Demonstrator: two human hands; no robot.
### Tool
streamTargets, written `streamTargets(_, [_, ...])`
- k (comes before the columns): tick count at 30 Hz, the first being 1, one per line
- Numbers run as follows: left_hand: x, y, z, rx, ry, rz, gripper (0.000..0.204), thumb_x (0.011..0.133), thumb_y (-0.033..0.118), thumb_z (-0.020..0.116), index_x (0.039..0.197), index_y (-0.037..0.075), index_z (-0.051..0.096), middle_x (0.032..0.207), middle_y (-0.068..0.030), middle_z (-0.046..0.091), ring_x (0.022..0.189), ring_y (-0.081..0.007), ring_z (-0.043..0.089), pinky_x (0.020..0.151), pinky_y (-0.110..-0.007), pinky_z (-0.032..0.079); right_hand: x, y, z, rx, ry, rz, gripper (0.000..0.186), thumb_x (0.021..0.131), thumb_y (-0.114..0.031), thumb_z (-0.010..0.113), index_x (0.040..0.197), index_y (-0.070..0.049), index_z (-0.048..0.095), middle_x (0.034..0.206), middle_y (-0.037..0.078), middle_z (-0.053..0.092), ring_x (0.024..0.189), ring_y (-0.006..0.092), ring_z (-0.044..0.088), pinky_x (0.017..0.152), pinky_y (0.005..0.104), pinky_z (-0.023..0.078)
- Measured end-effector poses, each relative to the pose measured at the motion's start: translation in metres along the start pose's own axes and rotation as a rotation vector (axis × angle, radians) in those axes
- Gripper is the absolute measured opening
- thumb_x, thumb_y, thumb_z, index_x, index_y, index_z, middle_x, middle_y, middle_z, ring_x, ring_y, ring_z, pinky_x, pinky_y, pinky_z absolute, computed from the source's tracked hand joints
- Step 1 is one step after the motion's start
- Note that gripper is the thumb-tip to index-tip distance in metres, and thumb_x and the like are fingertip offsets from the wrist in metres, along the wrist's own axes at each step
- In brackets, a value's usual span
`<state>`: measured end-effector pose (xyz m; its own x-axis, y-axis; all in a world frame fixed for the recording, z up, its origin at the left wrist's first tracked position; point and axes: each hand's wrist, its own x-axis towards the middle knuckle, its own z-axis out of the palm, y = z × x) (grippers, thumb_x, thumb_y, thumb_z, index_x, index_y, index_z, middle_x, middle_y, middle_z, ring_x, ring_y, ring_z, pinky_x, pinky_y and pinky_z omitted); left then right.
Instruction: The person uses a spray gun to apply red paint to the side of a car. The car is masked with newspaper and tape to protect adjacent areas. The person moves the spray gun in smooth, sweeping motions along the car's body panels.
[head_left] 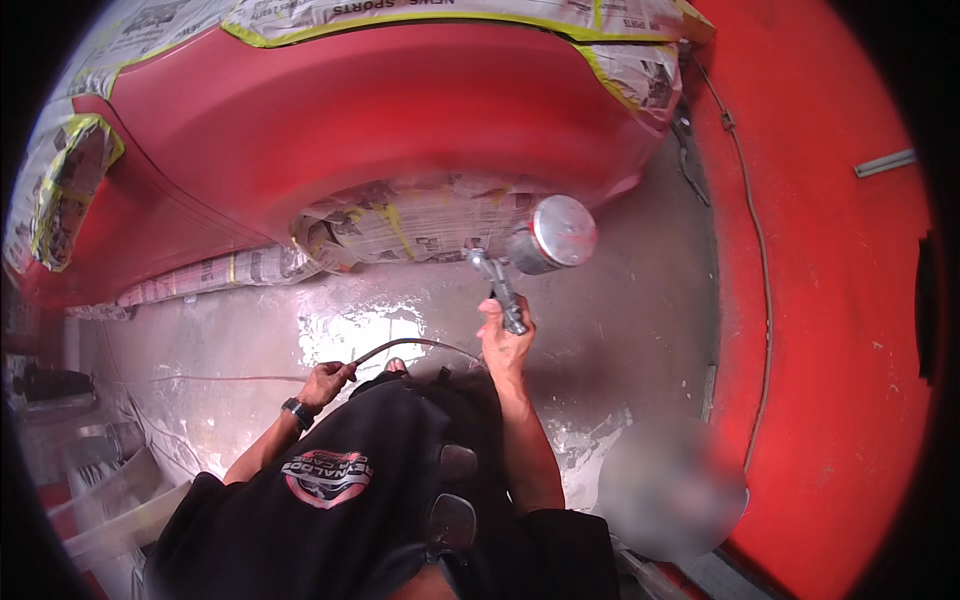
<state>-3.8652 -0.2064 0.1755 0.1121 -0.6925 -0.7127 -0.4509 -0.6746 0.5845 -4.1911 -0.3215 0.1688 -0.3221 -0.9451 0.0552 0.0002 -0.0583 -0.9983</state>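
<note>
My right hand (508, 348) is closed around the handle of a metal spray gun (496, 282), its silver paint cup (565, 232) at the upper right. The gun is held in front of a red car body panel (380, 110), near the wheel arch. Newspaper and yellow tape mask the wheel area (400, 228) just beyond the gun. At my left side, my left hand (326, 384) grips a thin dark air hose (415, 342), which curves across my front towards the right hand. Whether spray is leaving the nozzle I cannot make out.
A bright red wall (830, 330) with a hanging cable (757, 240) runs along the right. Tubs and other items (115, 490) are stacked at the lower left. The grey floor (620, 350) shines wet or glossy in places. A grey round blur covers the lower right.
</note>
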Motion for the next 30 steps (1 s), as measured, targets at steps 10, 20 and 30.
streamTargets(10, [-0.008, -0.060, -0.012, -0.173, 0.011, -0.024, 0.046, 0.093, 0.048, 0.063, 0.086, 0.003, 0.072, 0.072, -0.0011, 0.060, 0.069, -0.0106, 0.049, 0.065, -0.029, 0.041, -0.026, -0.029, 0.026, -0.254, 0.207, -0.109, 0.036, 0.094, -0.032, 0.067, 0.105, 0.001, 0.058, 0.089, 0.010, 0.068, 0.058, 0.0204, 0.062, 0.054, 0.0318, 0.050])
streamTargets(20, [-0.016, -0.132, -0.065, -0.322, 0.132, -0.034, 0.041, 0.096, 0.043, 0.062, 0.082, 0.005, 0.070, 0.060, 0.0058, 0.049, 0.053, -0.0050, 0.038, 0.049, -0.024, 0.030, -0.063, -0.028, 0.188, -0.312, -0.386, -0.449, 0.033, 0.089, -0.027, 0.073, 0.109, -0.004, 0.060, 0.082, 0.015, 0.066, 0.070, 0.0358, 0.066, 0.064, 0.0409, 0.051])
streamTargets(30, [-0.006, -0.122, -0.062, -0.317, 0.057, -0.005, 0.044, 0.095, 0.044, 0.062, 0.079, 0.005, 0.071, 0.064, 0.0022, 0.054, 0.060, -0.0081, 0.043, 0.056, -0.027, 0.036, -0.018, -0.084, 0.093, -0.083, 0.024, 0.081, 0.032, 0.098, -0.032, 0.060, 0.095, 0.000, 0.059, 0.076, 0.006, 0.064, 0.045, 0.0110, 0.054, 0.041, 0.0253, 0.045])
